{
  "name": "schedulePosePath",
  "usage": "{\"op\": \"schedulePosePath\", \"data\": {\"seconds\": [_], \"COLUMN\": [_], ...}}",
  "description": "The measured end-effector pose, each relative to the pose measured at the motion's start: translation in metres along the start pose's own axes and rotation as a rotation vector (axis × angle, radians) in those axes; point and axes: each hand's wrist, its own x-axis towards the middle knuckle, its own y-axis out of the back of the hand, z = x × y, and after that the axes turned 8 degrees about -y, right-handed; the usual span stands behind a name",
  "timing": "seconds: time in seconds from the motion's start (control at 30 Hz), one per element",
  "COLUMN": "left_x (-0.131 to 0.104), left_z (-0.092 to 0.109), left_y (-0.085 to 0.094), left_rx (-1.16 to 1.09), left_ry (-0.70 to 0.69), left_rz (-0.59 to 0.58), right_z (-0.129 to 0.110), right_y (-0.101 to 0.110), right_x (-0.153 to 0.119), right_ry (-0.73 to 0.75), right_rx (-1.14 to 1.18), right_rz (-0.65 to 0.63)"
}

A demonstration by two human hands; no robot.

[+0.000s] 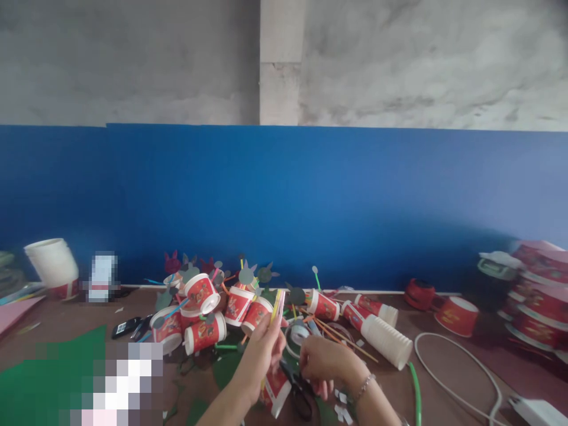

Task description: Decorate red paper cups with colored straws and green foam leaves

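My left hand (266, 349) is closed with its thumb side up, holding a thin upright yellow-and-pink strip (278, 305). Just right of it, my right hand (317, 361) is curled, back of the hand up, its fingertips mostly hidden. Black-handled scissors (302, 395) are right beside and below those fingers; whether they grip the scissors, I cannot make out. Under both hands is a tilted red paper cup (277, 390). A white tape roll (298, 334) lies behind them, and small white paper pieces (341, 408) are by my right wrist.
Red paper cups (206, 332) with straws and grey paper animal shapes crowd the left middle. A stack of cups (386, 340) lies on the right, near a white cable (461, 337). Green sheet material (57, 367) is at left; large red tubs (541, 307) stand far right.
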Motion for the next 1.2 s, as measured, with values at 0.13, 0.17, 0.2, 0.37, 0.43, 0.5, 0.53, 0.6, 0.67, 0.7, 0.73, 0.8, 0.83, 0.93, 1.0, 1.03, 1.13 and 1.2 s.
{"op": "schedulePosePath", "data": {"seconds": [0.13,0.17,0.2,0.37,0.43,0.5,0.53,0.6,0.67,0.7,0.73,0.8,0.83,0.93,1.0,1.03,1.13,1.2], "left_x": [-0.004,-0.005,-0.005,-0.002,-0.001,-0.001,-0.001,-0.003,-0.006,-0.007,-0.009,-0.012,-0.013,-0.014,-0.014,-0.014,-0.016,-0.021], "left_z": [0.002,0.002,0.001,-0.009,-0.011,-0.012,-0.011,-0.008,-0.002,0.001,0.005,0.012,0.015,0.022,0.024,0.025,0.024,0.021], "left_y": [-0.003,-0.004,-0.004,-0.001,0.0,0.0,0.0,0.0,0.0,0.001,0.002,0.003,0.004,0.004,0.002,0.0,-0.006,-0.011], "left_rx": [0.044,0.061,0.083,0.143,0.149,0.162,0.157,0.094,-0.083,-0.206,-0.349,-0.608,-0.697,-0.833,-0.862,-0.871,-0.888,-0.868], "left_ry": [0.028,0.029,0.021,-0.115,-0.141,-0.15,-0.154,-0.128,-0.013,0.075,0.175,0.307,0.343,0.403,0.425,0.431,0.421,0.393], "left_rz": [-0.003,0.005,0.008,-0.027,-0.028,-0.031,-0.031,-0.032,-0.091,-0.148,-0.243,-0.404,-0.463,-0.543,-0.545,-0.539,-0.513,-0.497], "right_z": [-0.015,-0.021,-0.027,-0.043,-0.043,-0.041,-0.04,-0.038,-0.036,-0.035,-0.034,-0.031,-0.03,-0.025,-0.024,-0.024,-0.028,-0.028], "right_y": [0.01,0.011,0.011,0.008,0.008,0.009,0.011,0.013,0.016,0.018,0.019,0.022,0.023,0.024,0.022,0.021,0.013,0.01], "right_x": [-0.001,-0.002,-0.002,-0.008,-0.01,-0.011,-0.012,-0.014,-0.015,-0.017,-0.017,-0.019,-0.019,-0.018,-0.016,-0.015,-0.012,-0.008], "right_ry": [0.15,0.175,0.21,0.27,0.277,0.287,0.293,0.32,0.393,0.447,0.507,0.616,0.654,0.698,0.687,0.676,0.635,0.605], "right_rx": [0.314,0.377,0.469,0.615,0.627,0.624,0.607,0.553,0.49,0.456,0.417,0.312,0.251,0.121,0.107,0.116,0.178,0.24], "right_rz": [0.3,0.362,0.412,0.539,0.505,0.468,0.467,0.49,0.515,0.532,0.563,0.664,0.723,0.876,0.939,0.962,1.0,0.985]}}
